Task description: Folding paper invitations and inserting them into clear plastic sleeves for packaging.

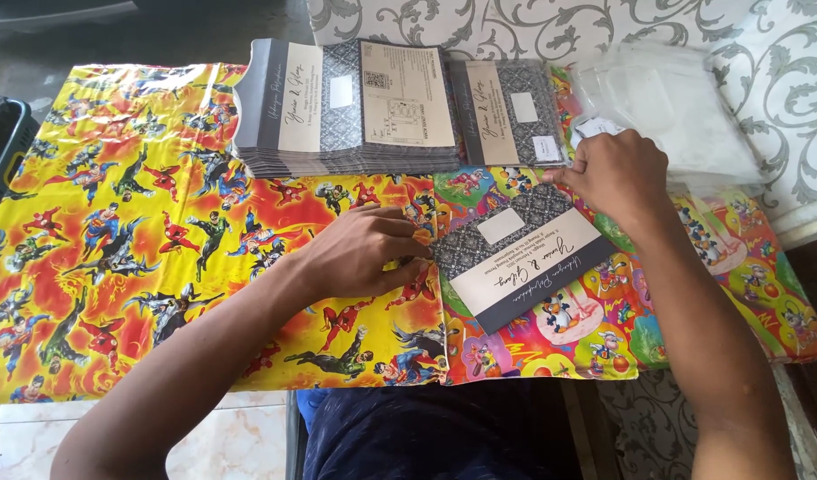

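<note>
Head view, looking down on a low table covered with a bright cartoon-print cloth (115,231), yellow and red on the left half, multicoloured on the right. Left hand (359,252) lies palm down on the cloth, fingers loosely spread and flat, fingertips touching the left edge of a single invitation card (524,258); it pins the card rather than grips it. The card lies tilted on the cloth near the table's middle, dark patterned panel toward the far side, cream panel with script and a dark band toward the near side, a small blank white label on the patterned part. Right hand (617,173) sits at the card's far right corner, fingers curled and pinched together; what the fingertips clamp is hidden by the hand itself, so I cannot tell whether they hold the card's corner or a small white sticker sheet (595,126) that shows just beyond the knuckles. Behind the card, at the far edge, a tall stack of the same cards (355,111) fanned slightly, and just to its right a smaller stack (508,111), well apart from the left hand, close to the right. Further right, a pile of clear plastic sleeves (670,107) rests against a grey scroll-patterned wall covering (515,27). A dark plastic crate (4,142) shows at the left edge.
</note>
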